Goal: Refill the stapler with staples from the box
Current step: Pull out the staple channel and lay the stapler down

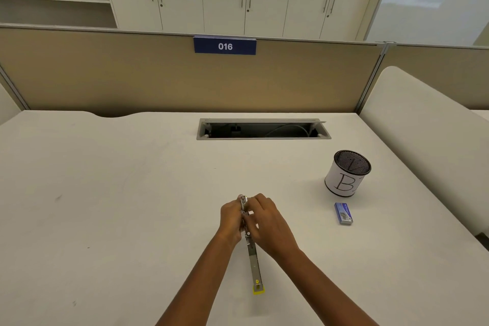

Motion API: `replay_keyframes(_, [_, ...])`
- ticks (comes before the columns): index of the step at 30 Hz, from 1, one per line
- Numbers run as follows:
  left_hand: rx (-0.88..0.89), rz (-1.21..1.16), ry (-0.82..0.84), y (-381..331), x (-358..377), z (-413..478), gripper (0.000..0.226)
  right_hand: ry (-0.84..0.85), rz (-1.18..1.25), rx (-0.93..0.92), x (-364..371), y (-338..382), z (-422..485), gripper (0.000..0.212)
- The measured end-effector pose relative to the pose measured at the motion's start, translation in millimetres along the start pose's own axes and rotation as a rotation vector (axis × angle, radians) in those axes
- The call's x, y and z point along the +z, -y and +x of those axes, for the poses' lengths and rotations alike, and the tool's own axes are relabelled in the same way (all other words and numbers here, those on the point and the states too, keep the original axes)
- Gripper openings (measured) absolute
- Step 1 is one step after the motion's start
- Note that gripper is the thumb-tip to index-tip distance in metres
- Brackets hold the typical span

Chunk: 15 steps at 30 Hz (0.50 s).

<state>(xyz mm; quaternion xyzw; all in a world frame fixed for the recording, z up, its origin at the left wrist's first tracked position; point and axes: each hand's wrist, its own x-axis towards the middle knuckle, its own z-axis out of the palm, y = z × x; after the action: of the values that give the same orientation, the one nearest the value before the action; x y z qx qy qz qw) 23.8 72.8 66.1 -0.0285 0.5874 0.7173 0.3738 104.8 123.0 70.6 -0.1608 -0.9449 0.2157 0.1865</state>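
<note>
Two hands [232, 216] [267, 219], fingers gripping one stapler [254, 263], seemingly opened; one staple box [343, 213] apart.

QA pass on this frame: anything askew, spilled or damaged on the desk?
Nothing spilled or damaged. The stapler is swung open between both hands, as a refill needs. The staple box lies closed right of them, beside the mesh cup. Only oddity: the desk's cable hatch stands open.

Two bare forearms, no sleeves, no jewellery
</note>
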Motion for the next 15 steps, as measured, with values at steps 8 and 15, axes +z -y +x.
replay_keyframes(8, [-0.003, 0.016, 0.012, -4.6, -2.3, 1.8, 0.033, -0.042, -0.008, -0.011, 4.2, 2.0, -2.2, 0.026])
replay_keyframes(15, [-0.006, 0.027, -0.018, -6.5, -3.3, 0.9, 0.039, 0.017, 0.005, -0.006, 3.2, 0.8, -0.1, 0.026])
